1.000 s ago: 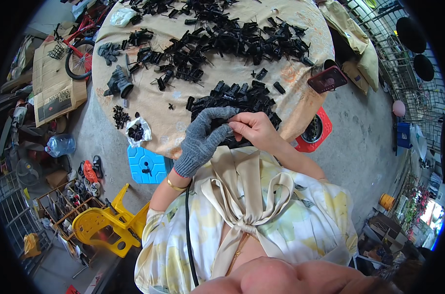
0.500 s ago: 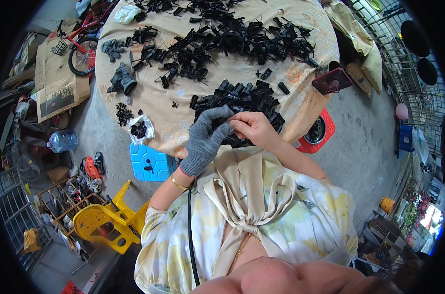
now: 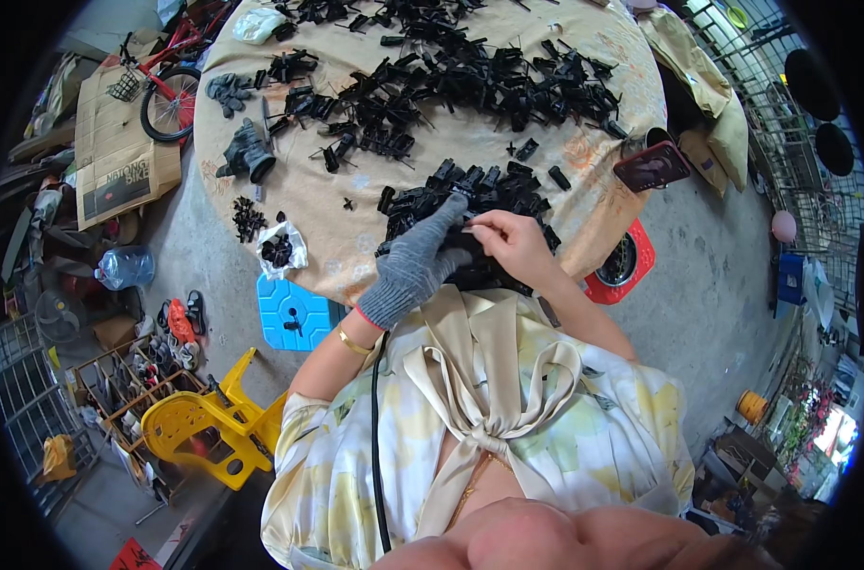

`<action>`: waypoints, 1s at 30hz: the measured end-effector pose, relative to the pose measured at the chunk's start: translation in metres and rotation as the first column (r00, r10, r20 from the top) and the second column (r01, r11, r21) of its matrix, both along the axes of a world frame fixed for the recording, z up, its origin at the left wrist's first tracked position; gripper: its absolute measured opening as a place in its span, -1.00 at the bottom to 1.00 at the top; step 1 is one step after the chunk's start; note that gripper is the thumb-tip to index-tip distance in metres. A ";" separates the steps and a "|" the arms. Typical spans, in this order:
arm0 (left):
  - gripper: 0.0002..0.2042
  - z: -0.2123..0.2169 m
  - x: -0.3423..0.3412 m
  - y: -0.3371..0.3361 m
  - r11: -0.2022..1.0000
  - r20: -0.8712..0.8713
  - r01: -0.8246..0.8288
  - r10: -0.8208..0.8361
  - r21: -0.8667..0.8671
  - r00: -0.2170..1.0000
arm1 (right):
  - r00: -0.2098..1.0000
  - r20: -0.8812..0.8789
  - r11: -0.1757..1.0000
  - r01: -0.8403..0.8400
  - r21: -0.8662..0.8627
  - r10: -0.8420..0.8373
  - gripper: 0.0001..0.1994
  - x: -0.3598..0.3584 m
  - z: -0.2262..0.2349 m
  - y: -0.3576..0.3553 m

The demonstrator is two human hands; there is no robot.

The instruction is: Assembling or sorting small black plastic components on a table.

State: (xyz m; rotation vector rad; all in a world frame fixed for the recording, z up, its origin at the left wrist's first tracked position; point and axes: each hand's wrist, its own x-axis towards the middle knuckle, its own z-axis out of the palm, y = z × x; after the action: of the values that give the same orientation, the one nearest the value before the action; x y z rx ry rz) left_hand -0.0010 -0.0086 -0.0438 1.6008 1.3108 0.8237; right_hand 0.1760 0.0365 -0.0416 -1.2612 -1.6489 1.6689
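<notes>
Head view: one gloved left hand and one bare right hand, whether gripping I can't tell, over uncountable black parts; outward, two loose gloves, one phone, one cardboard sheet bearing dark lettering.

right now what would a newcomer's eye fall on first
Probably the black plastic parts heaped on the floral tablecloth, with the gloved left hand and bare right hand close together at the nearest heap. Then the yellow plastic chair at lower left and blue plastic stool by the tablecloth's near edge.
</notes>
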 end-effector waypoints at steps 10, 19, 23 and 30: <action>-0.56 -0.095 -0.121 0.084 0.672 -0.681 -0.655 0.659 0.344 0.319 | 0.987 0.148 0.973 0.024 0.229 -0.059 -0.86 0.016 0.003 -0.003; -0.79 -0.122 -0.149 0.077 0.650 -0.043 -0.691 0.737 0.316 0.675 | 0.995 0.088 0.913 0.007 0.407 -0.046 -0.83 0.005 0.012 -0.003; -0.77 -0.031 -0.076 0.048 0.953 0.386 -0.222 0.287 -0.205 0.877 | 0.995 -0.030 0.939 0.095 0.332 -0.090 -0.73 0.003 0.018 0.005; -0.78 0.023 -0.026 0.018 0.830 0.608 0.242 0.140 -0.503 0.782 | 0.975 -0.114 0.845 -0.106 0.524 0.193 -0.86 -0.002 0.036 0.008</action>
State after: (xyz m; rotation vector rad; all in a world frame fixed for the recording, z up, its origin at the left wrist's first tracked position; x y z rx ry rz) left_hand -0.0265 0.0092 -0.0209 0.7743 0.8839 0.7480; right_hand 0.1736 0.0441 -0.0051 -0.7268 -1.9547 1.2365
